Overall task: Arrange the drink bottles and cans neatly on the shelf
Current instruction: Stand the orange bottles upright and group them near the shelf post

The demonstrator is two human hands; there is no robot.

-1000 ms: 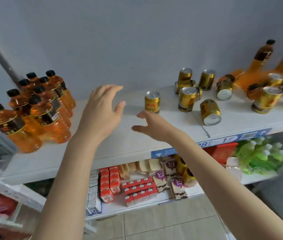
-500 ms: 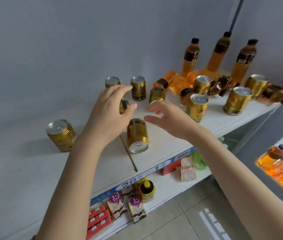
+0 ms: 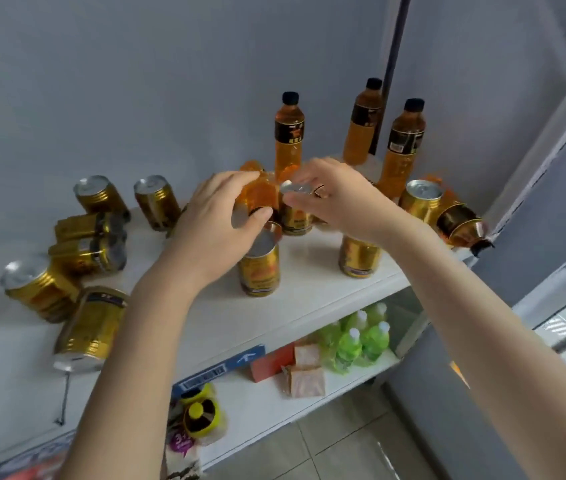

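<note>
Gold cans and orange drink bottles are scattered on the white shelf (image 3: pixel 309 299). My left hand (image 3: pixel 215 220) curls round an orange bottle (image 3: pixel 260 195) lying in the middle of the cluster. Beside it, my right hand (image 3: pixel 340 199) pinches the top of an upright gold can (image 3: pixel 295 220). Another gold can (image 3: pixel 259 271) stands just in front of my left hand, and one (image 3: pixel 359 261) sits under my right wrist. Three bottles (image 3: pixel 288 133) stand upright at the back.
On the left, several gold cans (image 3: pixel 91 327) stand or lie on their sides. At the shelf's right end are a can (image 3: pixel 420 199) and a toppled bottle (image 3: pixel 458 220). Green bottles (image 3: pixel 361 341) and small packs fill the lower shelf. A dark post (image 3: pixel 395 64) rises behind.
The view has swung right along the shelf. Both hands, open before, have reached forward into the cluster; the left now grips the lying bottle and the right holds a can's top.
</note>
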